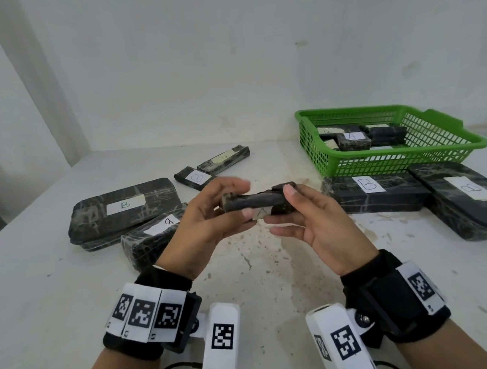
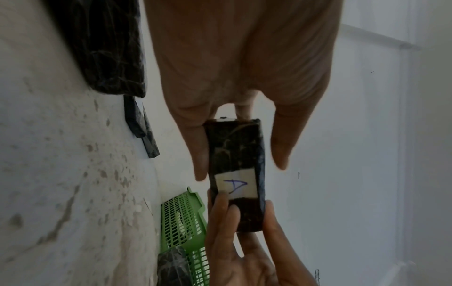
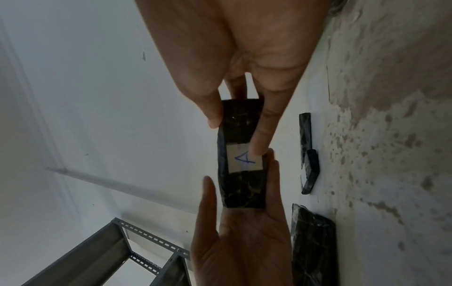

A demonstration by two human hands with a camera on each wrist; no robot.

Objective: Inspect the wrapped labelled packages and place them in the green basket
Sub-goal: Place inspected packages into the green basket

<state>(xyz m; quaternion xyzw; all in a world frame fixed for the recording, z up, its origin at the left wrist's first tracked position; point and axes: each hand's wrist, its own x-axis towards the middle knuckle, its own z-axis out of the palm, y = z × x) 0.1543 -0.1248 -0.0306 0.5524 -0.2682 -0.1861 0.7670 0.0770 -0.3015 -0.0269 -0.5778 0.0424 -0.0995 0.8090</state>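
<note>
A small black wrapped package (image 1: 255, 203) with a white label marked "A" (image 2: 236, 186) is held above the middle of the table. My left hand (image 1: 239, 199) holds its left end, fingers behind it and thumb near the label. My right hand (image 1: 280, 206) pinches its right end between thumb and fingers, and one finger lies over the label (image 3: 244, 160). The green basket (image 1: 434, 155) stands at the back right with several labelled packages inside. Its mesh wall (image 2: 183, 218) also shows in the left wrist view.
More black wrapped packages lie on the stained white table (image 1: 256, 269): two large ones (image 1: 124, 208) at the left, two small ones (image 1: 195, 178) behind my hands, two marked "B" (image 1: 374, 193) before the basket. A grey metal shelf frame (image 3: 110, 251) stands off to the left.
</note>
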